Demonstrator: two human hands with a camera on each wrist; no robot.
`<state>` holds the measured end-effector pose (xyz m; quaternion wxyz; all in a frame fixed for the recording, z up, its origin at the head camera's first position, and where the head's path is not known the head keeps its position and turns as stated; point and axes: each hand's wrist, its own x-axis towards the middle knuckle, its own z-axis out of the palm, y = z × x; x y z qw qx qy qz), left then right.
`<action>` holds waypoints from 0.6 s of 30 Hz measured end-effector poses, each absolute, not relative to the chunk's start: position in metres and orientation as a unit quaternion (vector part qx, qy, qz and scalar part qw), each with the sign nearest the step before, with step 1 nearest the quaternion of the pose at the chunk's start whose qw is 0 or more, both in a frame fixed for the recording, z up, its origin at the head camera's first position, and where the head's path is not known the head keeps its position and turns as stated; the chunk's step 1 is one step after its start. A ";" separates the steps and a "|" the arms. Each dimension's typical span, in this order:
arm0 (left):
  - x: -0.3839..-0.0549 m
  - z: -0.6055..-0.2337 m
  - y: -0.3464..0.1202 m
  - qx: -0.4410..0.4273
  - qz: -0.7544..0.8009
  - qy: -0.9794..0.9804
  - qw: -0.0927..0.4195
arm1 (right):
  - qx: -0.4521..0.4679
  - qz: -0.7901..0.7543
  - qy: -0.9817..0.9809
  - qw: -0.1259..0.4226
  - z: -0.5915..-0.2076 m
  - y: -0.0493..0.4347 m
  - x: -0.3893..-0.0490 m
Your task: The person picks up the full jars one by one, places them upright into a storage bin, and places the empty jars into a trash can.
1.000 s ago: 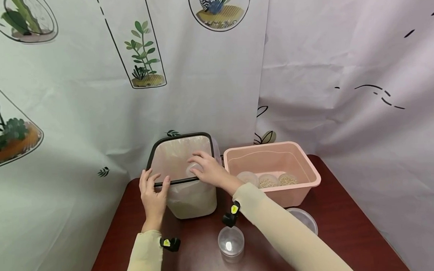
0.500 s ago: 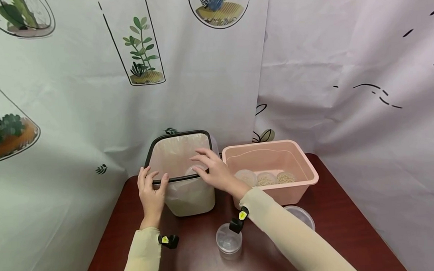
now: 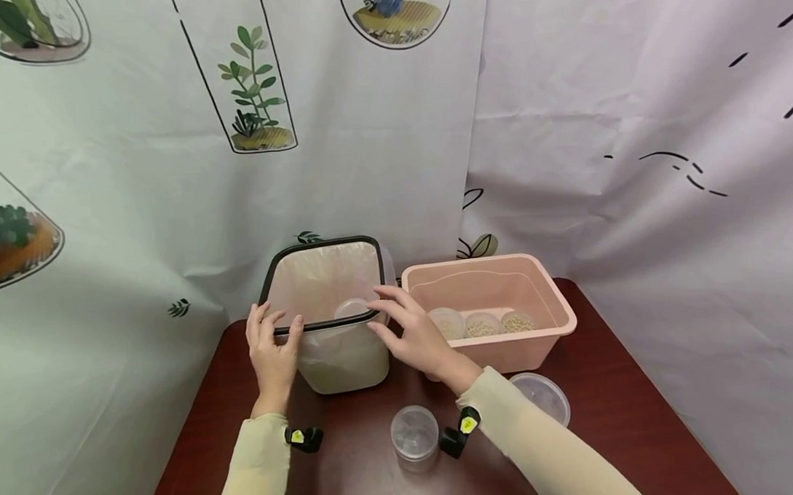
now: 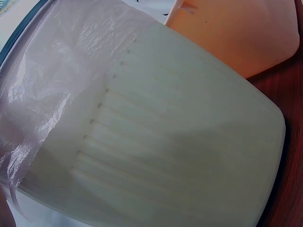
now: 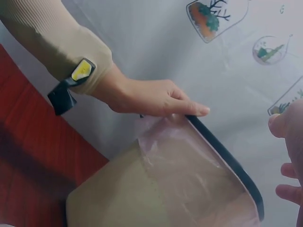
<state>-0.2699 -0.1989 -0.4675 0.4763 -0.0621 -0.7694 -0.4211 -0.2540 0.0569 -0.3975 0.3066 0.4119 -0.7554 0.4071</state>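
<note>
My left hand [image 3: 272,361] grips the black-rimmed trash bin [image 3: 344,362] at its front left corner. In the right wrist view, the left hand's thumb [image 5: 194,109] lies along the rim. A thin plastic liner [image 4: 52,85] folds over the bin's edge. Inside, close behind the front rim, a round clear plastic thing [image 3: 351,307] shows its top; its lower part is hidden. My right hand [image 3: 415,334] is at the bin's front right corner, its fingers spread and holding nothing.
Right of the bin stands a pink tub [image 3: 492,353] with three round clear containers [image 3: 482,324] of pale grains. A clear lidded jar [image 3: 415,436] stands on the red-brown table [image 3: 351,453]. Partly behind my right sleeve lies a clear round lid [image 3: 542,397]. A printed cloth backdrop [image 3: 380,168] hangs behind.
My right hand has let go of the round clear thing inside the bin and drawn back to the right. The left hand stays on the rim.
</note>
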 end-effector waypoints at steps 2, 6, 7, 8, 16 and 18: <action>-0.270 -0.468 -0.199 -0.061 -0.418 -0.772 0.475 | 0.413 0.415 -0.750 0.308 -0.401 0.060 -0.249; -0.269 -0.469 -0.200 -0.059 -0.415 -0.776 0.472 | 0.411 0.432 -0.741 0.309 -0.408 0.065 -0.240; -0.269 -0.469 -0.200 -0.059 -0.417 -0.775 0.471 | 0.410 0.436 -0.740 0.308 -0.409 0.066 -0.238; -0.269 -0.468 -0.200 -0.059 -0.418 -0.775 0.471 | 0.409 0.440 -0.738 0.306 -0.411 0.068 -0.235; -0.269 -0.466 -0.198 -0.053 -0.421 -0.773 0.472 | 0.390 0.436 -0.747 0.314 -0.426 0.078 -0.219; -0.269 -0.466 -0.198 -0.053 -0.421 -0.774 0.471 | 0.386 0.436 -0.746 0.324 -0.432 0.081 -0.215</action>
